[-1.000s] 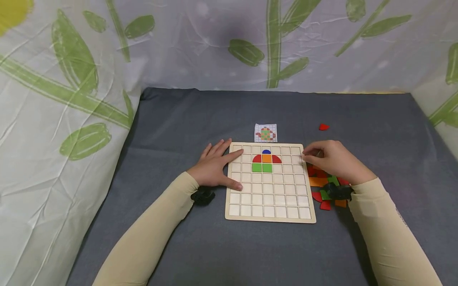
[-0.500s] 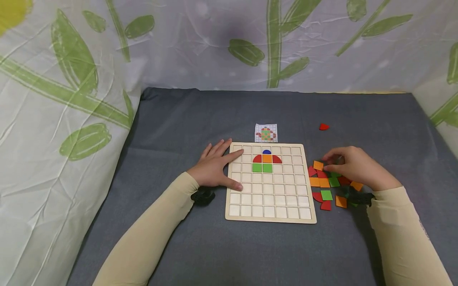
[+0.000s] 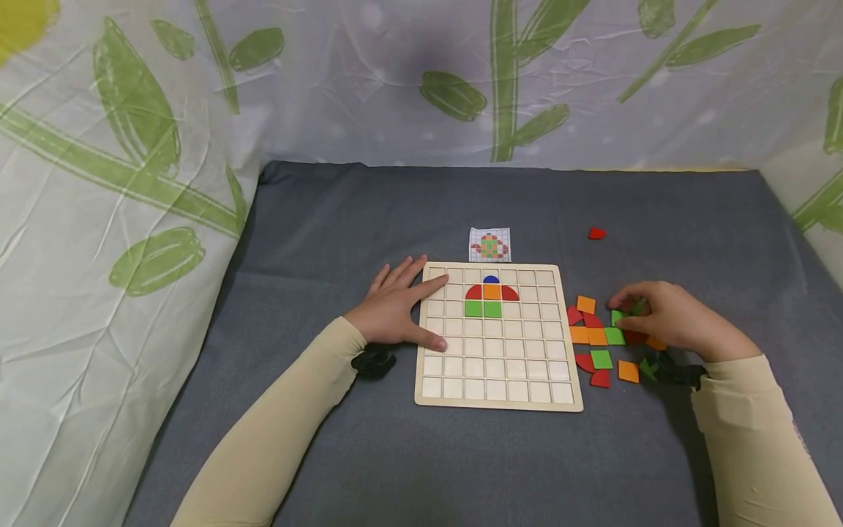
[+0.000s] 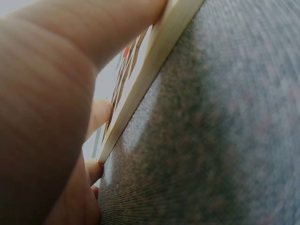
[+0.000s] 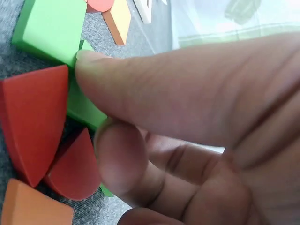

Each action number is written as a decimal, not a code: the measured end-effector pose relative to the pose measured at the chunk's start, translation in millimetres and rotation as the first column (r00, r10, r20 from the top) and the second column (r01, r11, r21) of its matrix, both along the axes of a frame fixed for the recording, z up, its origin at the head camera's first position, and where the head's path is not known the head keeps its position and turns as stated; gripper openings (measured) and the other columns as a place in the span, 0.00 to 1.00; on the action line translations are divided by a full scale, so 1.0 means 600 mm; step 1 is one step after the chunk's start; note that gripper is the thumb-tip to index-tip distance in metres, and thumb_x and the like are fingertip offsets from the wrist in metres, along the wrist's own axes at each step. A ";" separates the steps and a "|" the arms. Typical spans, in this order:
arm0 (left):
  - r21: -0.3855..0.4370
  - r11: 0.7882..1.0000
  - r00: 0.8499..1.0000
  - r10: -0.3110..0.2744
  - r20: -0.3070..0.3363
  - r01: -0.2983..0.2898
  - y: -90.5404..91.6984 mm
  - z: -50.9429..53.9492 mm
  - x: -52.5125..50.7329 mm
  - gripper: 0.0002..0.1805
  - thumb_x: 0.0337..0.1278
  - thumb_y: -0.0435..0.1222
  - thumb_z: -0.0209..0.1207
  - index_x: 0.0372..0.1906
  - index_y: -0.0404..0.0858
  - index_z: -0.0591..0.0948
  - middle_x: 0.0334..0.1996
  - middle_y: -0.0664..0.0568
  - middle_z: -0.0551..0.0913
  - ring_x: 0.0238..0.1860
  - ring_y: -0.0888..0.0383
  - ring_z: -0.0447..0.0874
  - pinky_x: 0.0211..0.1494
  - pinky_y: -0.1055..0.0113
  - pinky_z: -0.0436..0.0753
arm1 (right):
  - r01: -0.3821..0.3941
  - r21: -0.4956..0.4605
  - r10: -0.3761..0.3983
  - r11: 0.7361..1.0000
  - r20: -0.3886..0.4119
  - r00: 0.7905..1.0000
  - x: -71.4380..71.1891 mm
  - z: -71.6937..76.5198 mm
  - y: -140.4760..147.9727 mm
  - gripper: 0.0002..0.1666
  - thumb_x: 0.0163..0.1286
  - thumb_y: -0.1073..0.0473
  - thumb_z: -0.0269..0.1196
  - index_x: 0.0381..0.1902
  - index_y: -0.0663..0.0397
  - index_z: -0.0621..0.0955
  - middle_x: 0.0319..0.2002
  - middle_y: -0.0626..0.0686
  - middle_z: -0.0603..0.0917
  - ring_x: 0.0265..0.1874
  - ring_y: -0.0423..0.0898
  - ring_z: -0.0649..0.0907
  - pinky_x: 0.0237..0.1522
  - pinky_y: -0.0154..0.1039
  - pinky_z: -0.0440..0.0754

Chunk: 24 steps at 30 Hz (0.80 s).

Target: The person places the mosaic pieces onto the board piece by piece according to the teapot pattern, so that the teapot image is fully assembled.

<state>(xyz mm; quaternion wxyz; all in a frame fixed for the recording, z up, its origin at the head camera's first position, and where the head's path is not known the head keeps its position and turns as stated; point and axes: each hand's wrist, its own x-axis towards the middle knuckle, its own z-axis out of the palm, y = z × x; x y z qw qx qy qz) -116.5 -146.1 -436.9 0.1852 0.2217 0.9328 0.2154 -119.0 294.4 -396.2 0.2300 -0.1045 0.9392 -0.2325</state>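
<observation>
The right hand [image 3: 675, 318] has moved rightward to a green, square-looking wooden tile [image 3: 616, 318] right of centre — whether its fingers pinch it we cannot tell — which we judge light, stiff, best taken by opposite edges, while the left hand [image 3: 391, 313] lies spread.

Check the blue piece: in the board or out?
In: the head view shows the blue piece sitting in the top row of the board, directly above an orange square.

No readable text, labels, numbers or signs.
</observation>
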 end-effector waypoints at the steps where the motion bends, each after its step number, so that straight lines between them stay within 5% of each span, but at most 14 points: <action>1: 0.001 1.000 1.000 -0.001 0.002 0.001 0.000 0.000 0.000 0.65 0.43 0.70 0.74 0.86 0.60 0.55 0.87 0.50 0.36 0.86 0.48 0.28 0.84 0.43 0.28 | -0.001 0.004 0.001 1.000 0.002 1.000 0.000 -0.001 0.000 0.19 0.69 0.60 0.73 0.54 0.64 0.85 0.44 0.59 0.86 0.28 0.47 0.77 0.29 0.41 0.80; 17: -0.002 1.000 1.000 0.001 0.005 -0.001 0.000 -0.002 -0.001 0.65 0.43 0.70 0.74 0.86 0.60 0.54 0.87 0.51 0.36 0.86 0.49 0.28 0.84 0.43 0.28 | 0.001 0.003 -0.001 1.000 -0.089 0.996 0.000 0.020 -0.014 0.12 0.72 0.56 0.72 0.43 0.59 0.83 0.32 0.52 0.83 0.24 0.47 0.77 0.24 0.42 0.78; 24: -0.006 1.000 1.000 0.000 0.002 0.000 -0.001 -0.002 -0.002 0.66 0.42 0.71 0.74 0.86 0.61 0.54 0.87 0.51 0.35 0.86 0.49 0.28 0.84 0.43 0.28 | -0.040 -0.029 0.036 0.999 -0.129 0.991 -0.007 0.037 -0.046 0.08 0.71 0.57 0.72 0.39 0.55 0.85 0.34 0.50 0.87 0.30 0.46 0.80 0.31 0.41 0.80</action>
